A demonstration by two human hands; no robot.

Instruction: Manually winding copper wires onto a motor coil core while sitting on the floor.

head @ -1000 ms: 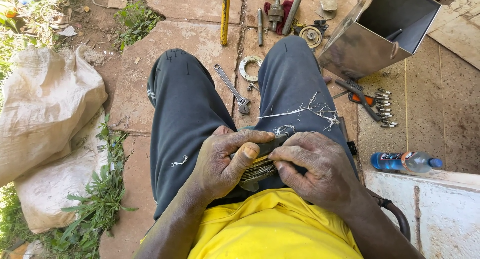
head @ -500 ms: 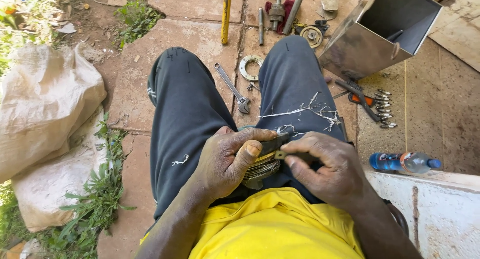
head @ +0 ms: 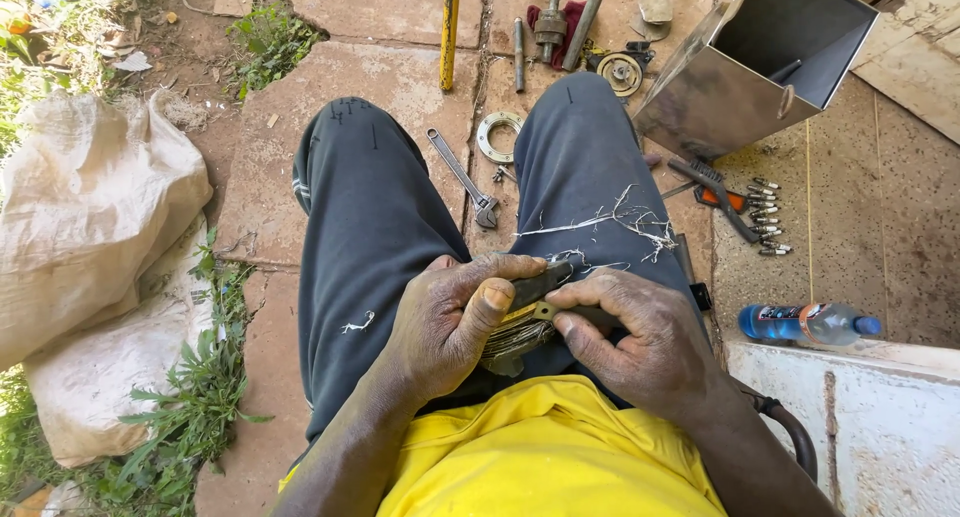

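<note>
I am seated, looking down at my lap, yellow shirt [head: 545, 457] nearest the camera. My left hand [head: 445, 322] is curled tight around a small bundle of wire [head: 512, 335], thumb pressed flat on top of it. My right hand [head: 645, 342] meets it from the other side, fingers closed on a dark tool [head: 545, 277] that lies across the bundle (I cannot tell what kind of tool it is). The bundle sits between both hands, just above my waist. Pale wire scraps [head: 625, 222] lie scattered on my right thigh, on dark trousers [head: 370, 227]. Between my knees, on the stone paving, rest a wrench [head: 462, 177] and a metal ring [head: 498, 135]. To my right stand a blue bottle [head: 810, 324] lying on its side, a row of small bolts [head: 768, 217], and an open metal box [head: 770, 62]. To my left are pale sacks [head: 90, 237] among grass. Farther off lie a yellow bar [head: 450, 32] and assorted metal parts [head: 590, 37].
</note>
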